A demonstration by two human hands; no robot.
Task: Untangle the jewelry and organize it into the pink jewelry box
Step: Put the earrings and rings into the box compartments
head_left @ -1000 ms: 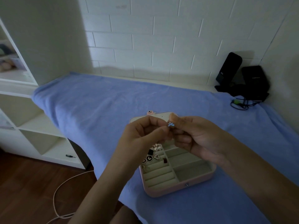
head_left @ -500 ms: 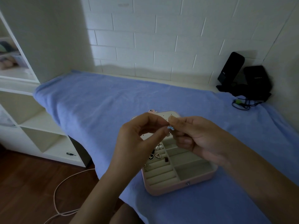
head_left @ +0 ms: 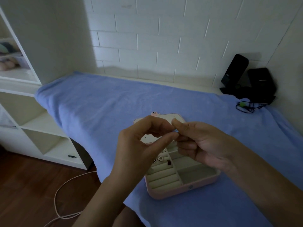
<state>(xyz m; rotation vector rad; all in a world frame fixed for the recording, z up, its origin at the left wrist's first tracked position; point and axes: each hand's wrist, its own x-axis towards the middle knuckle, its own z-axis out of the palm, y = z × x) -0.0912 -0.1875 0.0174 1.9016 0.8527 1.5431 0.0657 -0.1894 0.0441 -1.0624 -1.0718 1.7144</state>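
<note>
Your left hand point(head_left: 139, 149) and right hand point(head_left: 201, 145) both pinch the small blue piece point(head_left: 176, 131); the open pink jewelry box point(head_left: 185, 189) lies just below it in frame.

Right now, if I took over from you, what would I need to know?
Left hand: fingertips pinch the tiny blue jewelry piece.
Right hand: its grip pinches the same piece from the other side, over the open pink rectangular jewelry box on the blue towel.
Done: a few small pieces sit in the box's cream ring rolls on its left side.
Left: finish working the blue piece and place it in the box. The near right compartment looks empty.
</note>
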